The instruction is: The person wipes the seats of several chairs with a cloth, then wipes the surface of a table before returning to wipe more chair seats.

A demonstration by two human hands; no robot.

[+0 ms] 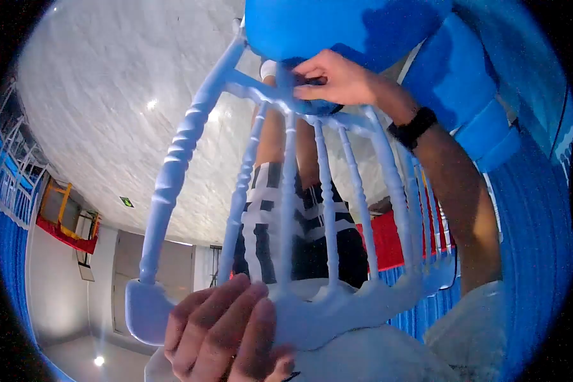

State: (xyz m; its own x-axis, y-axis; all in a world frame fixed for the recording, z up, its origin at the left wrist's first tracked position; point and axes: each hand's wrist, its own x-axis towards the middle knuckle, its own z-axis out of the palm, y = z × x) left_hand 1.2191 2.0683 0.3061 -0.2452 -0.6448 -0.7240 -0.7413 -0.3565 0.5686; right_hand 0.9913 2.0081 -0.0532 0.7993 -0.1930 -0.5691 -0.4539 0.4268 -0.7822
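Note:
A pale, bluish-white chair with a turned-spindle back (pixel 325 191) stands close in front of me, its top rail near my chest. My left hand (pixel 226 331) curls its fingers over that top rail at the lower left. My right hand (pixel 337 79), with a black watch (pixel 415 127) on the wrist, reaches around the back to the lower crossbar (pixel 254 87). Its thumb and forefinger are bent together beside a blue strip at the crossbar. What they pinch is hidden. Just beyond lies the chair's blue seat cushion (pixel 337 32).
More blue-cushioned chairs (pixel 455 70) stand in a row at the upper right. Glossy pale floor (pixel 121 89) spreads on the left. Behind the spindles are my legs in black-and-white shorts (pixel 267 191). Blue drapery (pixel 535 223) hangs at right; further chairs (pixel 16 172) show at far left.

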